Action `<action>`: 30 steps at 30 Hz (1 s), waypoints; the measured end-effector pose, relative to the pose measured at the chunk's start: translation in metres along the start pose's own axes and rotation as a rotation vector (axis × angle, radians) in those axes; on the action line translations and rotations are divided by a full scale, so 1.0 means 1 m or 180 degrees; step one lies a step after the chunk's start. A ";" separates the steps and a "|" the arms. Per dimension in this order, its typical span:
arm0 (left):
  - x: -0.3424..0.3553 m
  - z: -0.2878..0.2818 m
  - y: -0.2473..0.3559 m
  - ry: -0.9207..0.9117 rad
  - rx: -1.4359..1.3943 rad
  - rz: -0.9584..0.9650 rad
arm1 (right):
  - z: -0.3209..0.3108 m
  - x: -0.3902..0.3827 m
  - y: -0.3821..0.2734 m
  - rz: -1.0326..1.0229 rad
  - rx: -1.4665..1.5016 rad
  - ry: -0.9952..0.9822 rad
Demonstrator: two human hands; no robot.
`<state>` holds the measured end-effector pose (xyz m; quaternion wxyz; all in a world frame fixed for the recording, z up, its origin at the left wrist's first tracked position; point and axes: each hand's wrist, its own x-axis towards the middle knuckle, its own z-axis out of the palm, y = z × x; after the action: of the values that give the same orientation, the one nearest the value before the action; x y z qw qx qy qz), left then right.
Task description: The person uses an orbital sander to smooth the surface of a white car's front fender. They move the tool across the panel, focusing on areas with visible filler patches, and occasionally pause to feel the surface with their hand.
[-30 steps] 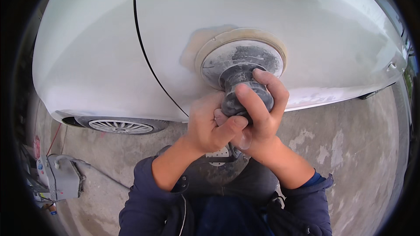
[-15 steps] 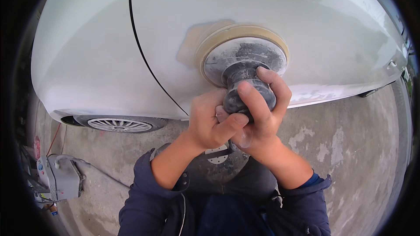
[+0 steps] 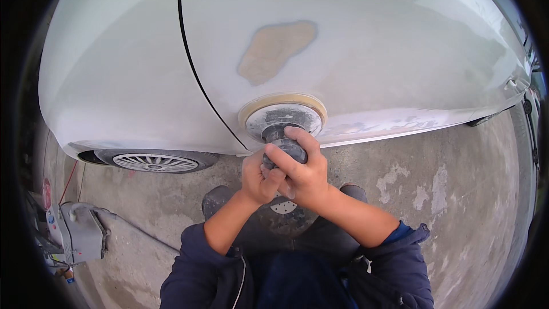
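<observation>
Both my hands grip a dusty black sander (image 3: pixel 284 150) with a round head and a tan disc pad (image 3: pixel 313 103). My left hand (image 3: pixel 258 177) is closed around the sander's lower left side. Wrapped over its knob from the right is my right hand (image 3: pixel 306 174), fingers on top. The pad lies against the lower part of a whitish car door panel (image 3: pixel 366 68), just right of the black panel gap (image 3: pixel 194 63). Above the sander, a tan filler patch (image 3: pixel 277 48) with a grey edge shows on the panel.
At lower left is the car's wheel (image 3: pixel 154 162) with silver spokes. A grey machine (image 3: pixel 84 232) with a hose (image 3: pixel 137 229) stands on the stained concrete floor (image 3: pixel 394 194). My knees are below the hands. The panel's lower edge shows patchy sanded marks (image 3: pixel 389 121).
The sander and both hands have moved down and a little left, from over the tan patch to the lower panel. The patch is now fully uncovered.
</observation>
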<state>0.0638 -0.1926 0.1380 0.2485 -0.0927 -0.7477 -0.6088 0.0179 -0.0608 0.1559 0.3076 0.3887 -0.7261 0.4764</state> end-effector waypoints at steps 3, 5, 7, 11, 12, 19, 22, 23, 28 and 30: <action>0.012 -0.001 0.020 0.0103 -0.0211 -0.0011 | -0.001 0.018 -0.009 -0.0101 -0.0033 0.0117; 0.025 -0.010 0.017 -0.0053 -0.0087 0.0158 | 0.000 0.037 -0.008 -0.0308 0.0012 0.0399; 0.025 -0.010 0.014 -0.0186 -0.0134 0.0182 | -0.001 0.034 -0.004 -0.0410 0.0046 0.0468; -0.006 -0.003 -0.006 -0.0174 -0.0098 -0.0111 | 0.007 -0.014 0.004 0.0134 0.0051 -0.0075; -0.002 -0.005 -0.004 -0.0159 -0.0087 -0.0036 | 0.006 -0.008 0.003 0.0015 0.0045 0.0018; 0.023 -0.014 0.010 -0.0269 -0.0145 0.0124 | 0.003 0.027 -0.001 -0.0364 -0.0034 0.0386; 0.002 -0.008 -0.002 -0.0180 -0.0036 -0.0101 | 0.013 -0.003 0.003 -0.0002 0.0076 0.0131; 0.000 -0.008 -0.002 -0.0073 -0.0026 -0.0052 | 0.012 -0.008 0.003 0.0054 0.0066 0.0074; 0.027 -0.020 0.009 -0.0077 0.0023 0.0373 | 0.010 0.039 -0.003 -0.0483 0.0107 0.0429; 0.018 -0.019 0.005 -0.0129 0.0013 0.0210 | 0.008 0.027 -0.002 -0.0368 0.0141 0.0268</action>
<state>0.0553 -0.2129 0.1535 0.2535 -0.1291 -0.7503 -0.5968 0.0051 -0.0764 0.1757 0.3562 0.4163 -0.6782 0.4898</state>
